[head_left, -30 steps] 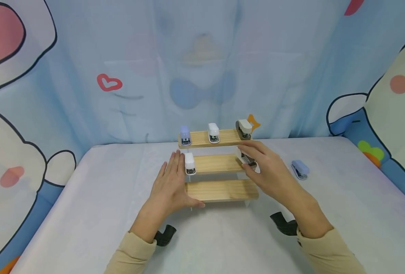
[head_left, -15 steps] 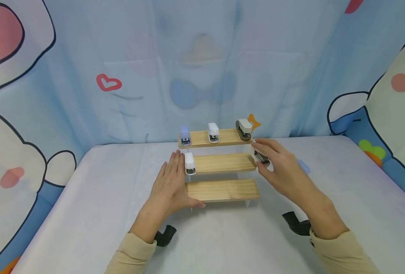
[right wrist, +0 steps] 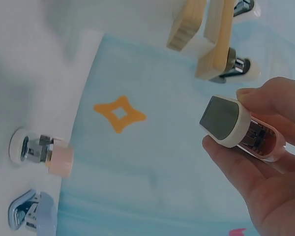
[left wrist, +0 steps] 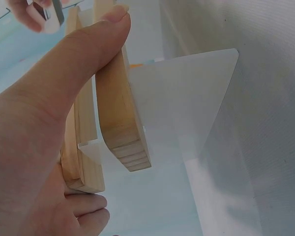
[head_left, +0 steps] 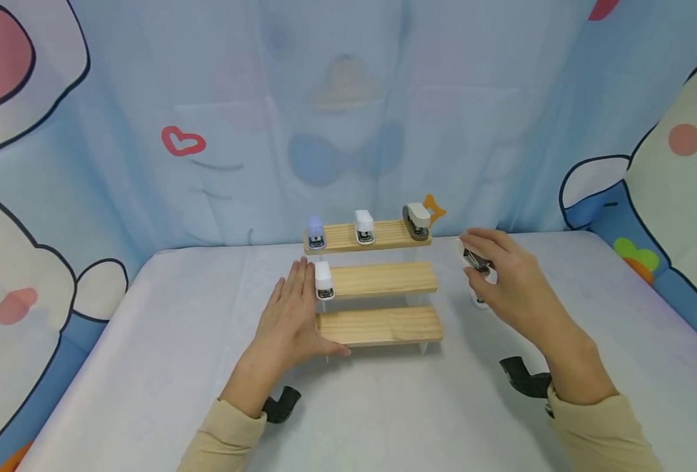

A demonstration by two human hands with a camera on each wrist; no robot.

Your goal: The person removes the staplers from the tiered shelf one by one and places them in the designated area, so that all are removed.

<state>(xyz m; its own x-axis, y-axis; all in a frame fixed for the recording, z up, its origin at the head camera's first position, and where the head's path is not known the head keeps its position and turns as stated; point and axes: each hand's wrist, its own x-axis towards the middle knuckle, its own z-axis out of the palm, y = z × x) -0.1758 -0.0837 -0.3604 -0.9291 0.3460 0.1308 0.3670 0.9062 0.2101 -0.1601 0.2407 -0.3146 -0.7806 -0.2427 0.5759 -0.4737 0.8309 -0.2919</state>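
Right grip [head_left: 501,275] pinches stapler [head_left: 474,259]; left [head_left: 292,314] flat vs rack [head_left: 378,326].

txt: none legible | labels/brands: none | backdrop [head_left: 348,98]: pics only, no words

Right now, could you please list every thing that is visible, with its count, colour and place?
Wooden stepped shelf: one, light wood with clear side panels, table centre.
Staplers on top step: three, lilac, white, grey-white.
Stapler on middle step: one, white, left end.
Held stapler: one, white-grey, right of the shelf, off the table.
Staplers on the table: two, pink and lilac, right wrist view.
Table: one, pale cloth cover.
Backdrop: one, blue cartoon curtain.
Left hand: flat against the shelf's left end.
Right hand: fingers pinch the held stapler.
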